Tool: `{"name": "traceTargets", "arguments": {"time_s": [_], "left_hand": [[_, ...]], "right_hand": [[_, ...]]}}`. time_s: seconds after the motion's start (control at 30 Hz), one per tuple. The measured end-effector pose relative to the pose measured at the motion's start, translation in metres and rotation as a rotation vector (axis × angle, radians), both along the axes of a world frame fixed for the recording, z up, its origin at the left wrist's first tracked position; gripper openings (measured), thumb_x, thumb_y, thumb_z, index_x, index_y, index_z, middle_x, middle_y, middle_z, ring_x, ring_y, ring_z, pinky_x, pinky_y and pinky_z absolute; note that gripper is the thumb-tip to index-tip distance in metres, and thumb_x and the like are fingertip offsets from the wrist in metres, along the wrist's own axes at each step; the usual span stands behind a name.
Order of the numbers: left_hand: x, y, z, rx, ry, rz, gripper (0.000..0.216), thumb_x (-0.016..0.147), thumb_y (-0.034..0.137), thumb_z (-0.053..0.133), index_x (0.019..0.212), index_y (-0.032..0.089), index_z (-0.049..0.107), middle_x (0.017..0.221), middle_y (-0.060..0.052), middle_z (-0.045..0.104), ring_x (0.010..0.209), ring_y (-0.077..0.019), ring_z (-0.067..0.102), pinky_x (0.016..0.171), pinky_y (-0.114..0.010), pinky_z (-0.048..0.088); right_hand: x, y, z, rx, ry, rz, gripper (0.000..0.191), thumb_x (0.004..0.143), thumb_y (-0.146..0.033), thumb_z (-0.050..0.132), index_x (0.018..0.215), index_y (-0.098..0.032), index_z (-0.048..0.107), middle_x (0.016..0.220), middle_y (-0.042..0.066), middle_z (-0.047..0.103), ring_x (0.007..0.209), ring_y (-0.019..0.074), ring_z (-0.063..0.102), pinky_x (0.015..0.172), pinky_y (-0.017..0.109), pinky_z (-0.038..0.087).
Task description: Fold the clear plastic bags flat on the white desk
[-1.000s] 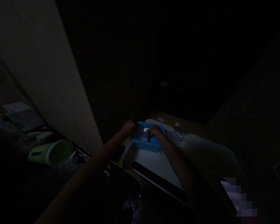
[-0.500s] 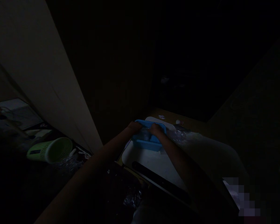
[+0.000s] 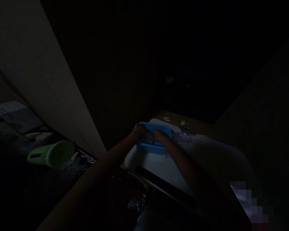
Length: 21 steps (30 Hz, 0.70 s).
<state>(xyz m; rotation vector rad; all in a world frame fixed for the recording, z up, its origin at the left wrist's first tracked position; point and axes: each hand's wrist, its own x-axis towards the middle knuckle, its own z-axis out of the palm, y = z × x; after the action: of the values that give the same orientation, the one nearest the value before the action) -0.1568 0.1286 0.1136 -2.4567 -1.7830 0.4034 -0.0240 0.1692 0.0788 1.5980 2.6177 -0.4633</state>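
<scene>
The scene is very dark. A blue plastic basket (image 3: 151, 149) rests on a small white table (image 3: 156, 163). My left hand (image 3: 140, 129) is at the basket's left side, its fingers curled inward over the inside. Reaching in from the right, my right hand (image 3: 158, 135) has its fingers bent together near the basket's middle. Between both hands lies a pale, see-through item (image 3: 148, 137), perhaps plastic, whose kind I cannot make out. Both hands look closed around part of it, though the fingertips are dim.
Crumpled clear plastic (image 3: 184, 138) lies right of the basket, with small white scraps (image 3: 167, 119) behind it. On the left, a green perforated bin (image 3: 48, 155) lies on its side with clear plastic at its mouth. A pale wall panel (image 3: 62, 80) rises at left.
My right hand has shifted left inside the basket, closer to my left hand. The see-through item between them has moved left too. The basket has stayed in place on the table.
</scene>
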Motion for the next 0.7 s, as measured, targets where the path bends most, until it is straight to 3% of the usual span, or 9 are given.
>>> {"name": "traceTargets", "arguments": {"time_s": [0.43,0.57,0.7], "left_hand": [[0.000,0.001,-0.006,0.036,-0.015,0.019,0.021,0.081,0.011,0.044,0.087,0.013,0.064,0.101,-0.015,0.062,0.102,-0.0259,0.051,0.085,-0.044,0.035],[-0.004,0.000,-0.003,0.078,-0.067,0.014,0.021,0.081,0.013,0.044,0.087,0.015,0.064,0.096,-0.012,0.064,0.096,-0.0234,0.054,0.090,-0.045,0.030],[-0.001,-0.003,0.009,0.157,-0.123,0.016,0.023,0.081,0.015,0.042,0.087,0.012,0.064,0.095,-0.014,0.063,0.098,-0.0263,0.052,0.090,-0.048,0.028]], "right_hand": [[0.001,-0.001,0.002,-0.011,0.016,-0.001,0.021,0.067,-0.031,0.065,0.085,-0.020,0.066,0.092,0.004,0.068,0.082,0.0168,0.061,0.064,0.021,0.042],[0.010,-0.006,0.019,0.106,0.086,-0.065,0.020,0.077,-0.027,0.052,0.091,-0.018,0.065,0.094,0.006,0.067,0.085,0.0172,0.061,0.068,0.022,0.041],[0.039,-0.014,0.037,0.342,0.280,-0.184,0.030,0.085,-0.022,0.036,0.105,-0.018,0.058,0.105,0.006,0.063,0.093,0.0157,0.057,0.077,0.023,0.040]]}}
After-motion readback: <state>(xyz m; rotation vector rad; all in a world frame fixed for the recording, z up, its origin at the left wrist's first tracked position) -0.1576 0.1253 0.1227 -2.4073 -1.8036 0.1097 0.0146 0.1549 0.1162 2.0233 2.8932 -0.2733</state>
